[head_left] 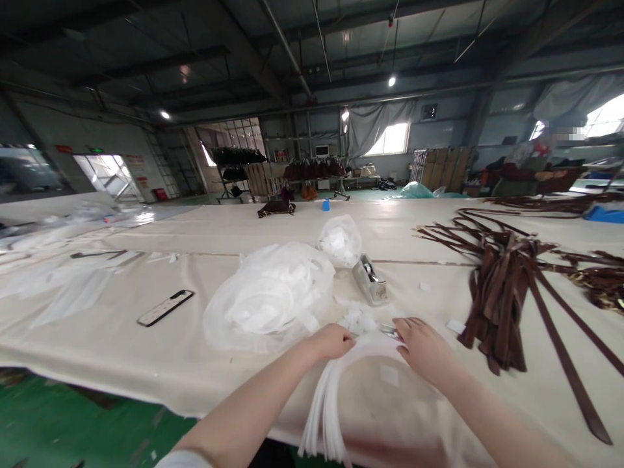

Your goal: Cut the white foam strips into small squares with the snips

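Observation:
My left hand (334,341) is closed on one end of a bundle of thin white strips (324,403). The strips curve down past the table's front edge. To its right, my right hand (420,346) is curled around a small shiny metal cutting tool that looks like thread snips (390,331), its tip pointing left toward the strips. Small white scraps (359,318) lie just beyond both hands. Behind them stands a tape dispenser (371,281). A large clear plastic bag of white strips (273,299) rests to the left, with a smaller bag (340,240) behind it.
Brown leather straps (502,292) are heaped on the right of the cream-covered table (195,364). A phone (166,308) lies on the left. Farther back are a dark brown bag (277,207) and a small blue object (326,205). Another person (526,166) is at the far right.

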The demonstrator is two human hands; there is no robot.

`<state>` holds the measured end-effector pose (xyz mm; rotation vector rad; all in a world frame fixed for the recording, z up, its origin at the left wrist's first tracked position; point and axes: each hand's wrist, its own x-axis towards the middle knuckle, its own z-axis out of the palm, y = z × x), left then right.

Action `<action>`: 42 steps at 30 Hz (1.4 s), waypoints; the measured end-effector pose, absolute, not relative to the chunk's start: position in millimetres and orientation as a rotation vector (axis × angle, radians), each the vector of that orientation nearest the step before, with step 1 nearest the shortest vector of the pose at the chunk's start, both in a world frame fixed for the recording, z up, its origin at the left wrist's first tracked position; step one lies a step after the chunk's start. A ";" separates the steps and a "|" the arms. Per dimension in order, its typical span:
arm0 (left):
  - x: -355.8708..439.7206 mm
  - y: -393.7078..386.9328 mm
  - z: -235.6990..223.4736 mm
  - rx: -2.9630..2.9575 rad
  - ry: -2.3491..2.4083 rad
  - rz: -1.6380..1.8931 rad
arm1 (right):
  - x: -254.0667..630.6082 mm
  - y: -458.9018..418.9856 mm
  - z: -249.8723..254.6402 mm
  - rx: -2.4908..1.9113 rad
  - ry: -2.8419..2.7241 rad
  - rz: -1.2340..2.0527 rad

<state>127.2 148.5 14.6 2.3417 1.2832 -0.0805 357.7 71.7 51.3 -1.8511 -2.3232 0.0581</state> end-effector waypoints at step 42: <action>99.0 158.7 72.7 2.423 1.846 0.150 | 321.7 133.9 -22.5 -2.109 -1.777 0.370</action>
